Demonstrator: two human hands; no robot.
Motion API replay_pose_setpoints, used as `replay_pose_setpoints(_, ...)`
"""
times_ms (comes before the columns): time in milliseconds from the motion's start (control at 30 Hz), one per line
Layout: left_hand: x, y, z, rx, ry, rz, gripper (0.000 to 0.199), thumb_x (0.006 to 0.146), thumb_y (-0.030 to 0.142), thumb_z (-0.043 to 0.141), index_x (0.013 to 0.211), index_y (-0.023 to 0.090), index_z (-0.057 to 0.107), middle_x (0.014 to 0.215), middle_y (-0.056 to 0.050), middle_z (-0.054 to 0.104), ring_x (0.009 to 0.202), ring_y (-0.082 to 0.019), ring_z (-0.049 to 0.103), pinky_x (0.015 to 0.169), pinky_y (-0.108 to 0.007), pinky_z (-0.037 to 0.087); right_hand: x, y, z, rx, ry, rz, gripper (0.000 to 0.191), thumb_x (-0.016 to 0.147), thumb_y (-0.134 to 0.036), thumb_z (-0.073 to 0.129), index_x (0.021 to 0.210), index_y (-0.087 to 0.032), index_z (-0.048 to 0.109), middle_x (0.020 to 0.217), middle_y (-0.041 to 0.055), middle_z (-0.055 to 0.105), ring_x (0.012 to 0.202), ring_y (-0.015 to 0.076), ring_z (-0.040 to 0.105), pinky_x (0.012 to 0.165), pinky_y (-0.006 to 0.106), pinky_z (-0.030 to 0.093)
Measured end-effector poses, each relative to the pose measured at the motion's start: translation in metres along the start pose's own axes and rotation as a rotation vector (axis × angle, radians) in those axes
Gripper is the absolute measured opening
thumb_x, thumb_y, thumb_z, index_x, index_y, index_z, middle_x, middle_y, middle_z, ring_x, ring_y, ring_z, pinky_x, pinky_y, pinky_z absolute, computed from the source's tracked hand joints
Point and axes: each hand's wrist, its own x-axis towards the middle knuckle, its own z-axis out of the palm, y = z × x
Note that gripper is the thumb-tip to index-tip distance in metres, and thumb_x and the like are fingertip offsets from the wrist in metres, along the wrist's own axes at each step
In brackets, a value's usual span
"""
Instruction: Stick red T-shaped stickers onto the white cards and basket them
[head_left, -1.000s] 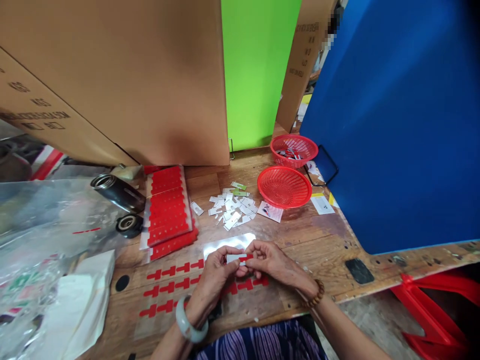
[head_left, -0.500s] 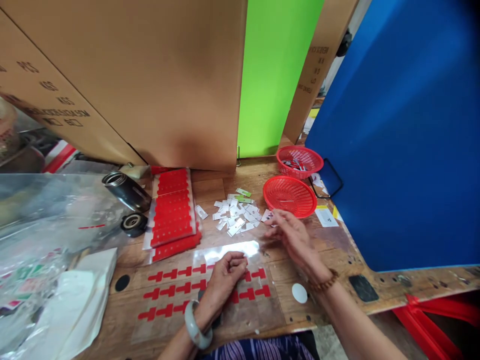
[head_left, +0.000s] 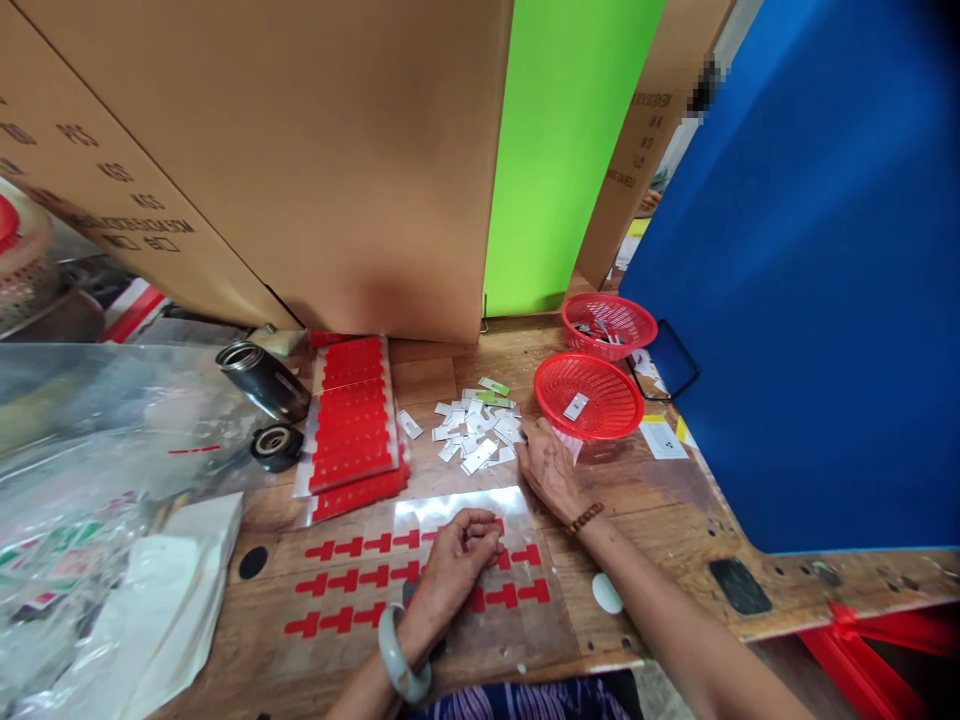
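My left hand (head_left: 459,562), a pale bangle at its wrist, rests on a clear sheet (head_left: 551,625) with rows of red T-shaped stickers (head_left: 375,575). Its fingers are curled in and closed; whatever they hold is hidden. My right hand (head_left: 553,468), with a beaded bracelet, lies at the right edge of a pile of small white cards (head_left: 472,430). Its fingers bend down at the cards, tips hidden, so I cannot tell their grip. Just beyond it stands a red basket (head_left: 615,385) with one white card (head_left: 576,406) inside.
Another red basket (head_left: 630,325) with small pieces stands behind. Stacked red sticker sheets (head_left: 352,410), an open dark flask (head_left: 264,380) and its lid (head_left: 276,446) are left of the pile. Plastic bags (head_left: 82,540) cover the left side. A blue panel (head_left: 810,300) bounds the right.
A white card that was by my right hand at the basket's rim now lies in the basket. My right hand has moved left to the pile. The left hand stays on the sheet.
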Motion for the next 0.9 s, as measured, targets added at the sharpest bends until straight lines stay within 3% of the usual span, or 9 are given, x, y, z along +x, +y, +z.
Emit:
replay_pose_setpoints(167, -0.001, 0.003, 0.001, -0.033, 0.001, -0.014, 0.042, 0.066, 0.041, 0.079, 0.093, 0.012, 0.062, 0.087, -0.007, 0.067, 0.074, -0.014, 0.066, 0.073, -0.024, 0.051, 0.004, -0.011, -0.011, 0.069, -0.02, -0.021, 0.012, 0.079, -0.008, 0.044, 0.076, -0.018, 0.05, 0.075, 0.0026, 0.05, 0.073, 0.0177, 0.048, 0.067, 0.028, 0.037)
replay_pose_setpoints(333, 0.0, 0.017, 0.003, -0.275, -0.005, -0.084, 0.043, 0.08, 0.05, 0.063, 0.096, 0.01, 0.059, 0.086, -0.013, 0.07, 0.071, -0.017, 0.069, 0.071, -0.029, 0.056, -0.022, -0.029, -0.034, 0.217, -0.116, -0.176, 0.016, 0.084, -0.007, 0.046, 0.075, -0.02, 0.05, 0.078, 0.0014, 0.053, 0.075, 0.0156, 0.05, 0.069, 0.026, 0.039)
replay_pose_setpoints(400, 0.0, 0.025, 0.003, -0.358, -0.055, -0.123, 0.037, 0.083, 0.045, 0.062, 0.094, 0.009, 0.059, 0.083, -0.014, 0.071, 0.07, -0.018, 0.07, 0.07, -0.029, 0.057, -0.038, -0.035, -0.041, 0.305, -0.176, -0.265, 0.017, 0.086, -0.006, 0.044, 0.078, -0.02, 0.051, 0.081, 0.0021, 0.053, 0.077, 0.0155, 0.051, 0.07, 0.026, 0.041)
replay_pose_setpoints(500, 0.002, 0.031, 0.004, -0.371, -0.106, -0.163, 0.021, 0.079, 0.023, 0.07, 0.09, 0.008, 0.06, 0.08, -0.012, 0.071, 0.067, -0.016, 0.07, 0.065, -0.023, 0.057, -0.058, -0.04, -0.045, 0.369, -0.24, -0.323, 0.02, 0.09, -0.006, 0.041, 0.083, -0.02, 0.053, 0.087, 0.0037, 0.053, 0.082, 0.0157, 0.052, 0.072, 0.026, 0.044)
replay_pose_setpoints(567, 0.002, 0.032, 0.005, -0.357, -0.089, -0.171, 0.017, 0.076, 0.009, 0.07, 0.089, 0.009, 0.059, 0.076, -0.009, 0.071, 0.064, -0.014, 0.069, 0.063, -0.021, 0.057, -0.068, -0.039, -0.046, 0.376, -0.237, -0.306, 0.02, 0.09, -0.007, 0.041, 0.091, -0.021, 0.054, 0.095, 0.0057, 0.054, 0.089, 0.0169, 0.053, 0.078, 0.028, 0.045)
replay_pose_setpoints(667, 0.003, 0.028, 0.008, -0.322, 0.005, -0.165, 0.019, 0.075, 0.0, 0.066, 0.089, 0.01, 0.058, 0.071, -0.006, 0.07, 0.059, -0.013, 0.068, 0.061, -0.02, 0.057, -0.081, -0.03, -0.049, 0.332, -0.192, -0.161, 0.021, 0.089, -0.008, 0.045, 0.104, -0.021, 0.053, 0.103, 0.0073, 0.054, 0.095, 0.019, 0.054, 0.083, 0.032, 0.046)
replay_pose_setpoints(767, 0.006, 0.022, 0.013, -0.283, 0.058, -0.151, 0.021, 0.077, -0.003, 0.062, 0.091, 0.011, 0.056, 0.07, -0.006, 0.07, 0.061, -0.014, 0.07, 0.063, -0.021, 0.057, -0.097, -0.019, -0.052, 0.273, -0.262, -0.016, 0.013, 0.09, -0.011, 0.046, 0.093, -0.021, 0.055, 0.09, 0.0038, 0.056, 0.084, 0.0181, 0.056, 0.077, 0.032, 0.046)
replay_pose_setpoints(900, 0.013, 0.009, 0.021, -0.193, 0.05, -0.098, 0.018, 0.078, 0.001, 0.062, 0.092, 0.011, 0.056, 0.071, -0.008, 0.071, 0.067, -0.015, 0.071, 0.066, -0.022, 0.057, -0.116, -0.014, -0.046, 0.232, -0.325, 0.006, 0.013, 0.09, -0.013, 0.046, 0.09, -0.022, 0.056, 0.088, 0.0026, 0.057, 0.082, 0.0175, 0.056, 0.076, 0.031, 0.046)
